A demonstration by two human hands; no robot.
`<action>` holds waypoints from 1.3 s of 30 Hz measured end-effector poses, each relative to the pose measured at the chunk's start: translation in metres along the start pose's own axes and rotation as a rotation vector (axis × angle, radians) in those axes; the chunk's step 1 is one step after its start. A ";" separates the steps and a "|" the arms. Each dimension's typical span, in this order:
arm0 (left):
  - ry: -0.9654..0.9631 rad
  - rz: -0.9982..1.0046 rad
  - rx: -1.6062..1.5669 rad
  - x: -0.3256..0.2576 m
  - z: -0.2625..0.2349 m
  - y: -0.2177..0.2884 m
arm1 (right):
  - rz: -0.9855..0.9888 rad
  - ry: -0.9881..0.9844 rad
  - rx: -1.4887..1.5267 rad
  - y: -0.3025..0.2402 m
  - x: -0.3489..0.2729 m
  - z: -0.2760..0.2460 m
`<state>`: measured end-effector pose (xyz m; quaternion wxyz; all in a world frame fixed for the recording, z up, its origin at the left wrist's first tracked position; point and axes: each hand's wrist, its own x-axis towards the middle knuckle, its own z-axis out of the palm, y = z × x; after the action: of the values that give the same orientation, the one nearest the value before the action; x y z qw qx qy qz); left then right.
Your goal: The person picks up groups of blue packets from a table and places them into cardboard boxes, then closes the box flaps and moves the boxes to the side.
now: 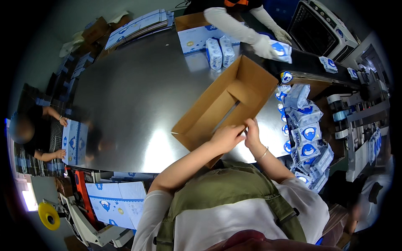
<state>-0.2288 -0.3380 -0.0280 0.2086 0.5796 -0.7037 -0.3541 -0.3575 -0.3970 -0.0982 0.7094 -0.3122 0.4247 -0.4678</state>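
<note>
Brown cardboard box is sitting on the steel table, directly before the person, its open top facing up toward the camera. Long axis is running diagonally, from near left to far right. A flap is folding inward at the far end; a dark slit is showing along the bottom. Left hand is bending its fingers at the near long side; right hand is drawing its fingertips together just beside it. Whether either is pinching the cardboard, cannot tell.

Inner walls are showing plain brown. Beyond the box, two white packs are standing upright side by side, bearing blue lettering. Behind them, an open carton is displaying blue print on white. Right of the table, a pile of packs is showing blue cartoon figures. A co-worker's gloved hand is holding another pack near a dark conveyor.

Tabletop is reflecting light in a bright patch. At far left, another person is holding a printed carton. Flat cardboard sheets are lying stacked at the far edge.
</note>
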 end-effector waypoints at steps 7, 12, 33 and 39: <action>0.522 -0.744 0.573 -0.114 -0.063 -0.123 | 0.339 -0.104 0.058 0.018 -0.033 0.027; 0.601 -0.984 0.572 -0.142 -0.097 -0.177 | 0.514 -0.638 0.265 0.095 0.028 0.001; 0.619 -0.984 0.525 -0.165 -0.111 -0.183 | -0.988 -0.858 -1.924 0.087 0.109 0.106; 0.687 -1.012 0.567 -0.211 -0.099 -0.178 | -0.932 -0.847 -1.802 0.096 0.045 0.086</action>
<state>0.0107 -0.1738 -0.0691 0.0686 0.9499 -0.3048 -0.0052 -0.2331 -0.4000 -0.1545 0.0632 -0.9809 0.1729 -0.0630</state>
